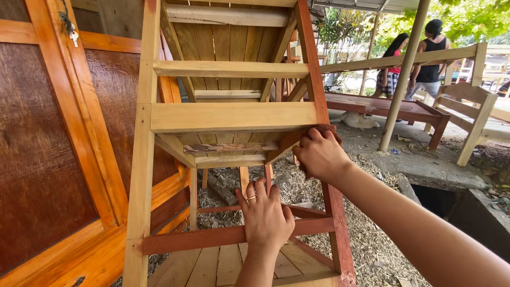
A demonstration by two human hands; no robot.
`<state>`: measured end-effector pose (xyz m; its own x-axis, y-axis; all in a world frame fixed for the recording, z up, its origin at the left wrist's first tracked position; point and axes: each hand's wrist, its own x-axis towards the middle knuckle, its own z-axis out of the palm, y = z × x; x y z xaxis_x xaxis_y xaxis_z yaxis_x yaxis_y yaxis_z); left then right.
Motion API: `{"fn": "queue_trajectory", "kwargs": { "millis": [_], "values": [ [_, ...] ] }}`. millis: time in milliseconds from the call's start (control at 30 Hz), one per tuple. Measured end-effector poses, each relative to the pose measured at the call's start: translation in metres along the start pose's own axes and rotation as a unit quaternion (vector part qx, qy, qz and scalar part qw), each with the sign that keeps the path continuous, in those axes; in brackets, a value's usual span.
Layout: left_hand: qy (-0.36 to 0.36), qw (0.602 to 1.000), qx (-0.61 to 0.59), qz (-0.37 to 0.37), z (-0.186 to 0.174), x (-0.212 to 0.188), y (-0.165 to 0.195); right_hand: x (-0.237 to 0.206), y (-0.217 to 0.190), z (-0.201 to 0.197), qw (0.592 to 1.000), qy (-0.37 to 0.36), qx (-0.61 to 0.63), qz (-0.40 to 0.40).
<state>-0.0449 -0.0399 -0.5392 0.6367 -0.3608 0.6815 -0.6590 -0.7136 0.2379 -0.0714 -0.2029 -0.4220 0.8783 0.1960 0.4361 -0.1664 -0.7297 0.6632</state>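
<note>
**Two hands on one upturned wooden frame**

Both of your hands are on the raw wooden furniture frame (234, 116), which stands tipped up in front of you with its slats and rails facing you. Your right hand (320, 155) is closed around a reddish-brown rag (325, 129) and presses it against the right-hand upright (317, 79), just where the pale wood gives way to red-stained wood lower down. Holding the rag bunched in the fist looks like the way to keep pressure on a narrow edge.

Your left hand (264, 215) lies open, fingers spread and a ring showing, flat against the stained lower crossbar (202, 239). That placement reads as a brace, steadying the frame while the other hand rubs.

Close on the left stands a large varnished wooden door (58, 159) with a key hanging near its top; it leaves little room on that side. Wood shavings (366, 244) cover the ground under and behind the frame. Farther right, a dark-stained bench (388, 109) sits behind a slanted support post (402, 74), an unfinished pale bench (467, 103) stands beyond it, and two people (411, 61) stand far off with their backs turned. A concrete pit edge (451, 196) opens near right.
</note>
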Motion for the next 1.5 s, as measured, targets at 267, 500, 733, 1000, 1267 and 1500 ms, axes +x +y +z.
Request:
{"fn": "queue_trajectory", "kwargs": {
  "millis": [267,500,733,1000,1267,1500],
  "values": [
    [0.013,1.0,-0.009,0.005,-0.003,-0.004,0.004,-0.065,-0.015,-0.01,0.996,-0.033,0.024,-0.075],
    [0.016,1.0,-0.008,-0.005,-0.01,-0.007,0.008,-0.107,-0.023,-0.016,0.976,-0.134,0.144,-0.091],
    [0.025,1.0,0.009,-0.015,-0.011,-0.006,0.014,-0.124,-0.014,-0.012,0.983,-0.055,0.128,-0.118],
    [0.033,0.999,0.014,-0.02,-0.002,-0.012,0.014,-0.091,-0.023,-0.023,0.95,-0.282,0.013,-0.135],
    [-0.007,0.999,0.03,-0.024,-0.006,-0.009,0.015,-0.116,-0.002,-0.011,0.973,-0.127,0.094,-0.171],
    [-0.004,0.998,0.055,-0.017,-0.002,-0.014,0.018,-0.133,0.06,-0.058,0.981,-0.161,0.095,-0.053]
  ]
}}
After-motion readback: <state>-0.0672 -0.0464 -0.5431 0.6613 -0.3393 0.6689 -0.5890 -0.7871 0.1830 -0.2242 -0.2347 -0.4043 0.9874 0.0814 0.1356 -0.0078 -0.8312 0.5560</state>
